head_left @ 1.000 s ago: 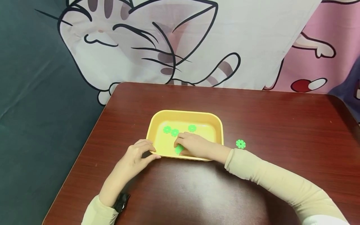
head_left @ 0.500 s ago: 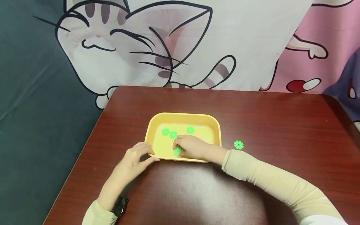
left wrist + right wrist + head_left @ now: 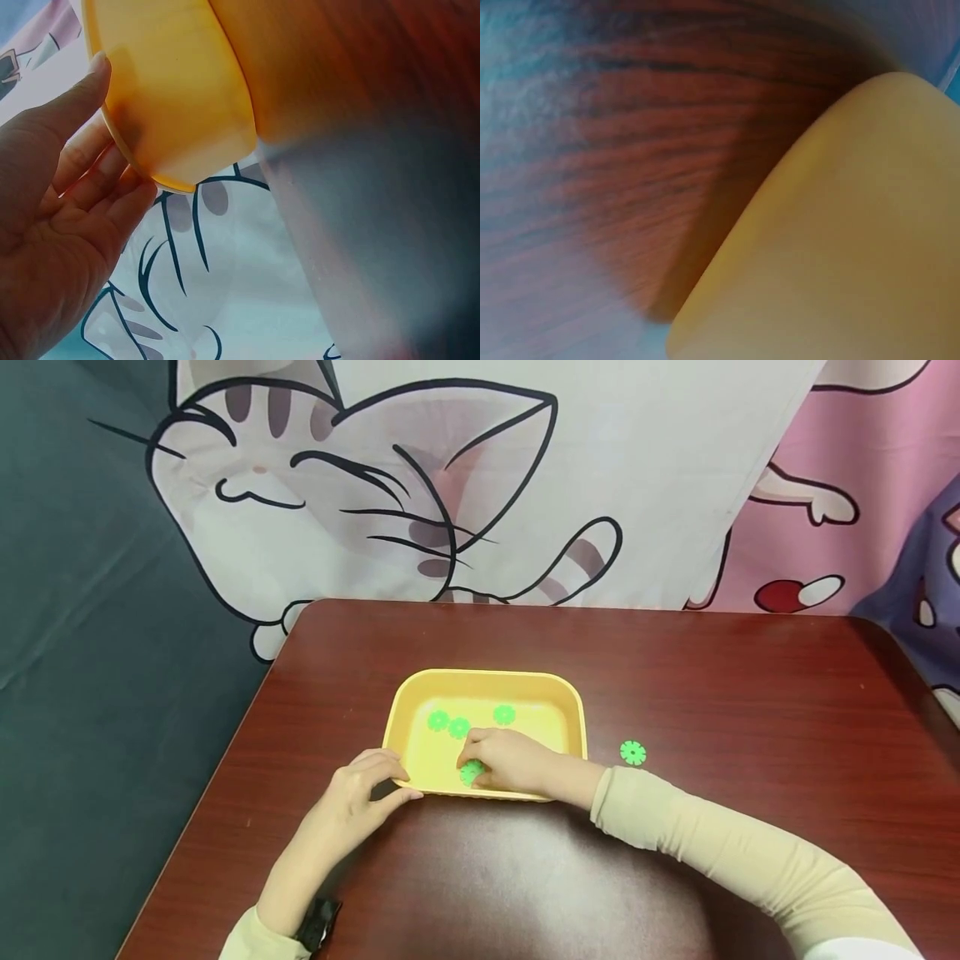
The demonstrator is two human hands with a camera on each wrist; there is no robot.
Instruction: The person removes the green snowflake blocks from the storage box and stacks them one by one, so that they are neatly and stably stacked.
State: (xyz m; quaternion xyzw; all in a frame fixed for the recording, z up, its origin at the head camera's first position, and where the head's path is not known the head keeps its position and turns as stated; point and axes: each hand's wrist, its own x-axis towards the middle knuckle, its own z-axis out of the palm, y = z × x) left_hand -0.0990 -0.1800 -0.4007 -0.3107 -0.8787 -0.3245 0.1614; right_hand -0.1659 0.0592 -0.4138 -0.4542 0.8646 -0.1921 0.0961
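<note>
A shallow yellow tray (image 3: 408, 689) with rounded corners stands on the table. At its near left corner my left hand (image 3: 352, 797) pinches the rim between thumb and fingers; the left wrist view shows the thumb (image 3: 94, 75) on one side of the rim and the fingers on the other. My right hand (image 3: 513, 760) reaches over the near side into the tray, its thumb and fingers bent around a green notched disc (image 3: 471, 772). Farther back in the tray lie a left green disc (image 3: 438, 720), one close beside it (image 3: 459, 727) and another (image 3: 504, 715).
One more green notched disc (image 3: 633, 752) lies on the brown wooden table (image 3: 720, 685), right of the tray. Behind the table hangs a cloth (image 3: 645, 468) printed with a cartoon cat. The right wrist view holds mostly the tray's outer wall (image 3: 840, 240).
The head view has tilted up slightly, so the whole scene sits lower. Both hands keep nearly the same places on and in the tray, and the loose discs stay put.
</note>
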